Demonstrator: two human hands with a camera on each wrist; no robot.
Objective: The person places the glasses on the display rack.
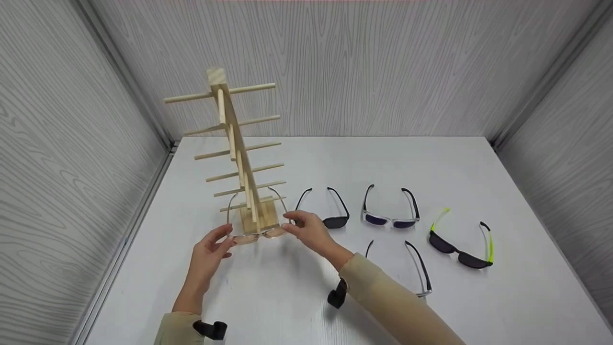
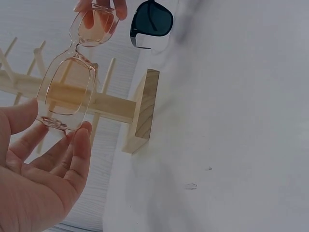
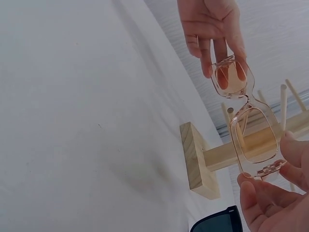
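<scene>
Clear-framed glasses with orange-tinted lenses [image 1: 274, 233] are held level by both hands in front of the lower part of a wooden rack [image 1: 243, 163]. My left hand [image 1: 209, 249] pinches their left hinge corner, and my right hand [image 1: 311, 233] pinches the right one. The temples point away, one on each side of the rack's post. In the left wrist view the left hand [image 2: 53, 169] grips the near end of the glasses [image 2: 72, 89]. The right wrist view shows the right hand [image 3: 280, 193] at the other end, beside the rack's base [image 3: 195, 159].
Black sunglasses [image 1: 335, 222] lie just right of the rack, partly behind the right hand. Farther right are clear-framed dark sunglasses [image 1: 376, 220] and black-and-yellow sunglasses [image 1: 472, 260]. Another pair [image 1: 423, 268] lies partly under the right forearm. Panels [image 1: 335, 67] enclose the white table.
</scene>
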